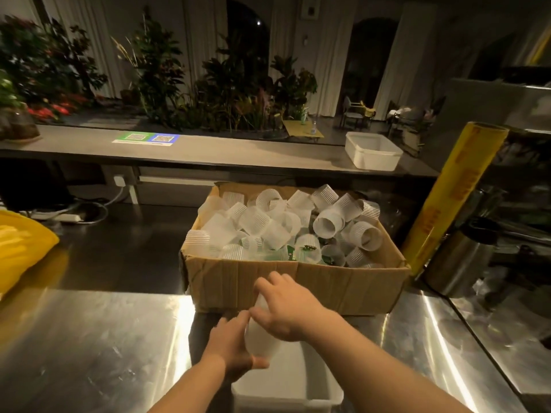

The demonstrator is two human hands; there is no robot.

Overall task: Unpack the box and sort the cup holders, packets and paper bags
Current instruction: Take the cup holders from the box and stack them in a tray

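A café service counter: steel worktop [89, 338], cling-film roll [456, 192], indoor plants [232, 90].

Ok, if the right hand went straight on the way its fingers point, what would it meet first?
Probably the cardboard box, its near wall just beyond the right hand; depth is unclear.

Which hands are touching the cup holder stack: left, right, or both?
Touching, both. Head view: the left hand grips the cup holder stack at its lower end, thumb beneath; the right hand holds its upper part.
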